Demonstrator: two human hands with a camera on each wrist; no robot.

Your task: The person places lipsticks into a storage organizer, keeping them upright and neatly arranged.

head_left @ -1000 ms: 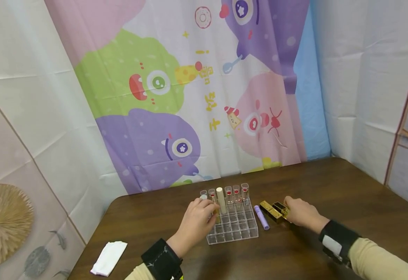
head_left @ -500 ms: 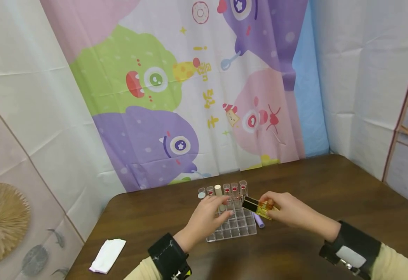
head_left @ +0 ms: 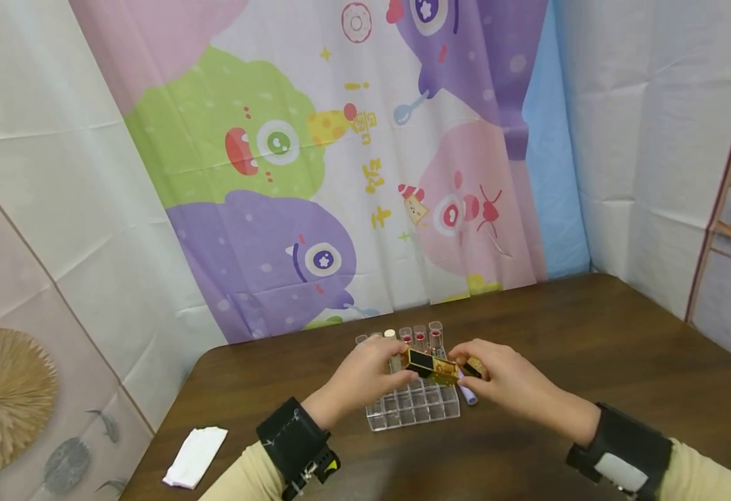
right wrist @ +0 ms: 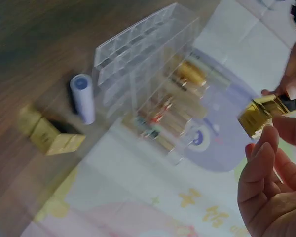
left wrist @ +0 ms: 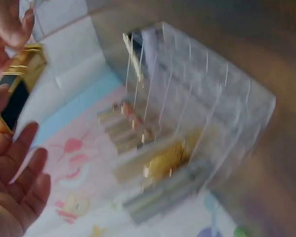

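Note:
A black-and-gold lipstick tube (head_left: 431,367) is held level above the clear organizer (head_left: 414,409), between my two hands. My left hand (head_left: 360,374) pinches its black end between thumb and finger, the other fingers spread in the left wrist view. At the gold end (right wrist: 256,118), my right hand (head_left: 505,374) grips with thumb and fingertips. The organizer's back row holds several clear-capped lipsticks (head_left: 420,339) with red tips, a cream tube (head_left: 390,335) and a gold one (left wrist: 167,160), which is blurred in the left wrist view.
Right of the organizer, a purple tube (right wrist: 84,98) and another gold-and-black lipstick tube (right wrist: 52,138) lie on the brown table (head_left: 528,459). A folded white cloth (head_left: 195,456) lies at the table's left. A cartoon-printed curtain (head_left: 278,209) hangs behind the table.
My right hand has lifted the lipstick tube from the table and brought it left over the organizer. My left hand has left the organizer's back row and taken the tube's black end.

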